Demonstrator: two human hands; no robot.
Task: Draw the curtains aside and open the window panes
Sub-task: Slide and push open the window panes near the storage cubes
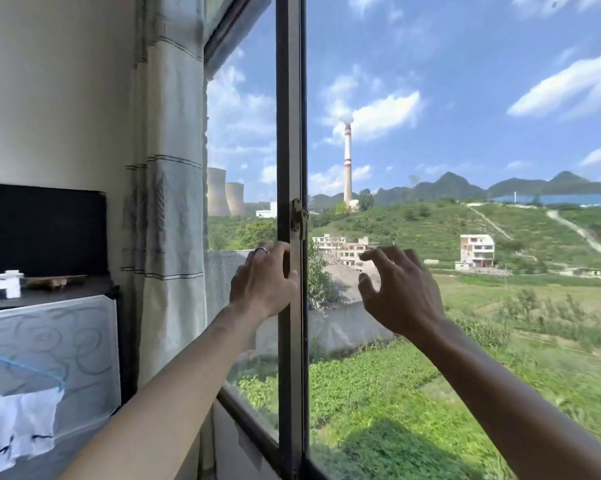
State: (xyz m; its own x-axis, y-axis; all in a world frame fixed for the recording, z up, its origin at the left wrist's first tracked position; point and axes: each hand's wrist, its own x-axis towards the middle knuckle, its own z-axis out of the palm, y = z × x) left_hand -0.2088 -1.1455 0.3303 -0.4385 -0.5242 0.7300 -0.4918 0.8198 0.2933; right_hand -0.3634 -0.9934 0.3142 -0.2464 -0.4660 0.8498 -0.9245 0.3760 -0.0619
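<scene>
Nearest the camera, two bare forearms reach up from the bottom edge toward the window. The left hand (262,280), a ring on one finger, is closed around the vertical frame stile (291,133) just below the latch (298,219), fingers curled over its left edge and thumb on the right side. The right hand (398,289) hangs open beside it, fingers spread and bent, holding nothing; whether its fingertips touch the glass of the right pane (465,98) I cannot tell. The curtain (169,188) is already gathered against the wall at the left, clear of the narrow left pane (243,133), so the drawing-aside part looks done and the panes are the step in hand. The latch appears small and worn, and I cannot tell whether it is released; pulling the stile while it is engaged would likely strain the catch or jam the pane. A hard shove could also pinch the left fingers between overlapping frames, or catch curtain fabric if the pane slides left. Beyond the glass lie green fields, buildings, a striped chimney and cooling towers.
</scene>
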